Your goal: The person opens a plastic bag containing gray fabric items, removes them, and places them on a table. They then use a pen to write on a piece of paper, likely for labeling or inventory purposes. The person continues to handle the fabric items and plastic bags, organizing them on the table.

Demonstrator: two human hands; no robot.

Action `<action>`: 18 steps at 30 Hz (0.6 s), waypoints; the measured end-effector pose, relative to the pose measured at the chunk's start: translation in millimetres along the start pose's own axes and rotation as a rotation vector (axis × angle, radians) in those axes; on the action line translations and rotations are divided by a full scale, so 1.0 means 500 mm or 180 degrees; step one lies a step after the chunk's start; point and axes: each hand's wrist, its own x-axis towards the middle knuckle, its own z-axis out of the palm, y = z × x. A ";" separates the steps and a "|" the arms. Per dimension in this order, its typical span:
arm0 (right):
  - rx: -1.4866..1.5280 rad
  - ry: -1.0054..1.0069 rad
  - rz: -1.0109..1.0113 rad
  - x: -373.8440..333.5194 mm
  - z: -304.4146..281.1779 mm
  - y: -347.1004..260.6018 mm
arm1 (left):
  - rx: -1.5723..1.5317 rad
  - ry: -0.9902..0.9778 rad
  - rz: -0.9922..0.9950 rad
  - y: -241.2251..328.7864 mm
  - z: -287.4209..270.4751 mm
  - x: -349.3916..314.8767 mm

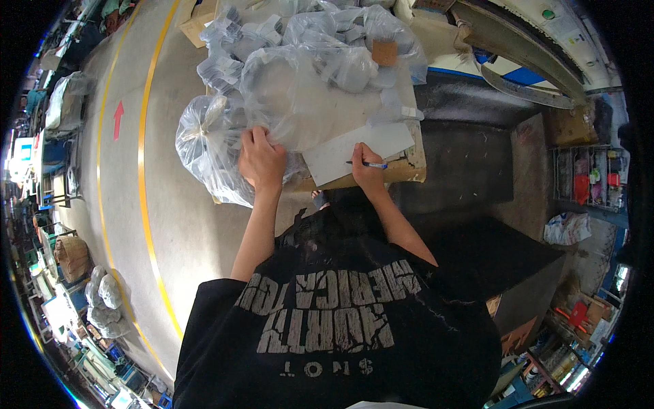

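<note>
My right hand (368, 170) grips a pen (377, 165) with a blue end, low over a white sheet of paper (334, 157). The sheet lies aslant on the near edge of a worn, pale tabletop (417, 153). To the left, my left hand (263, 161) has its fingers curled on the loose film of a clear plastic bag (204, 153). That bag is gathered and knotted at its top, and it bulges over the table's left corner. What my left fingertips pinch is partly hidden.
More clear bags (272, 75) of grey parts cover the far side of the table, with a small brown card (384, 52) on them. Right of the table stands a dark bin (456, 157). Yellow lines and a red arrow (118, 119) mark the floor at left.
</note>
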 end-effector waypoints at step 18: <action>-0.2028 -0.1831 0.0245 0.106 -0.170 -0.039 | 0.0044 0.0052 -0.0257 0.008 0.002 0.005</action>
